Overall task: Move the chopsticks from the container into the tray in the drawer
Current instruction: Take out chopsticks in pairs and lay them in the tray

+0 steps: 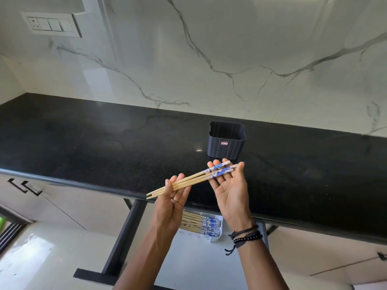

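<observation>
A black speckled stone countertop (83, 143) runs under a white marble-veined wall (230, 49). In front of its edge both hands hold three pale wooden chopsticks with blue-and-white patterned tops (192, 180) flat and side by side. The left hand (173, 197) is palm up around the plain tapered half, its thumb laid over the sticks and its fingers under them, so it pinches the chopsticks; their narrow tips poke out past its thumb side. The right hand (230, 191) is palm up with straight, spread fingers, and the patterned ends simply rest across its fingertips, ungrasped. Dark cord and bead bracelets (247, 235) circle the right wrist.

Just beyond the right hand's fingertips, a dark grey ribbed square plastic container (226, 141) with a small red label stands upright on the countertop, apart from the hands. Directly below the hands, a black-framed drawer (117, 237) is pulled open, and inside it a white plastic tray (217, 237) holds more chopsticks of the same pattern (199, 223), lying side by side. Far off to the left hand's side, high on the wall, is a white switch plate (52, 24).
</observation>
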